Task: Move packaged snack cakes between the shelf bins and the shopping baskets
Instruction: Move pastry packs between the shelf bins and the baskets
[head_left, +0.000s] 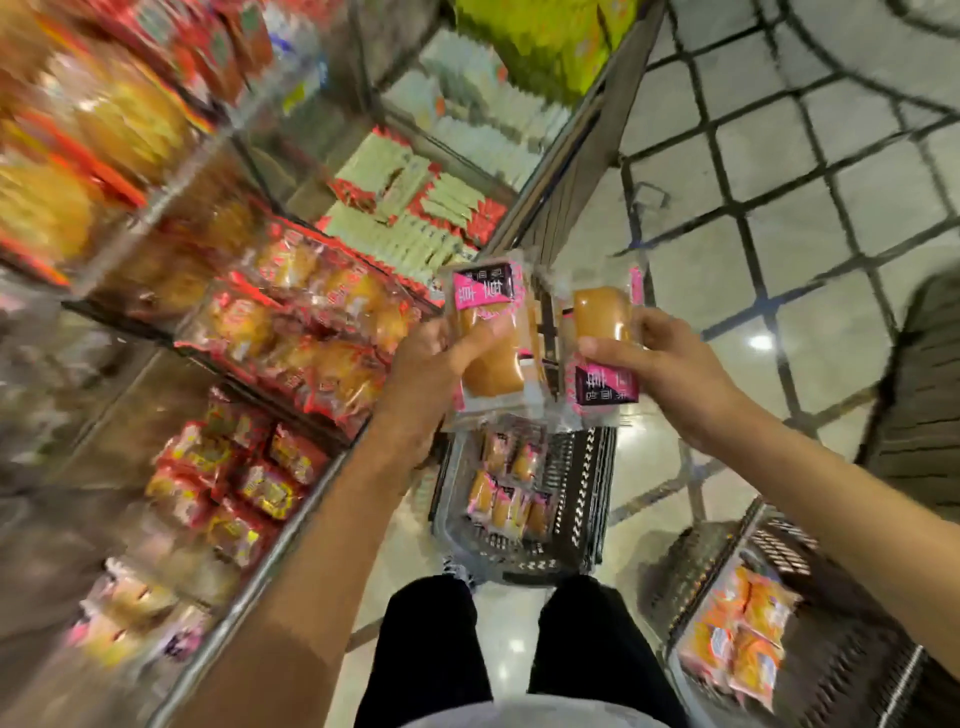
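My left hand (431, 364) grips a clear-wrapped snack cake with a pink and black label (493, 338). Beside it, my right hand (660, 358) grips a second pink-labelled snack cake (602, 322), turned the other way up. Both cakes are held side by side above a black shopping basket (582, 499) on the floor between the shelf and my legs. Several more pink-labelled cakes (509, 493) lie inside that basket. A second dark basket (831, 587) at the lower right holds several orange-wrapped cakes (743, 639).
Shelf bins on the left hold red-wrapped cakes (306, 332), red and yellow packs (239, 483) and green and red packets (415, 208). The shelf's metal edge (566, 156) runs diagonally. Tiled floor (779, 234) spreads to the right. Much of the left is motion-blurred.
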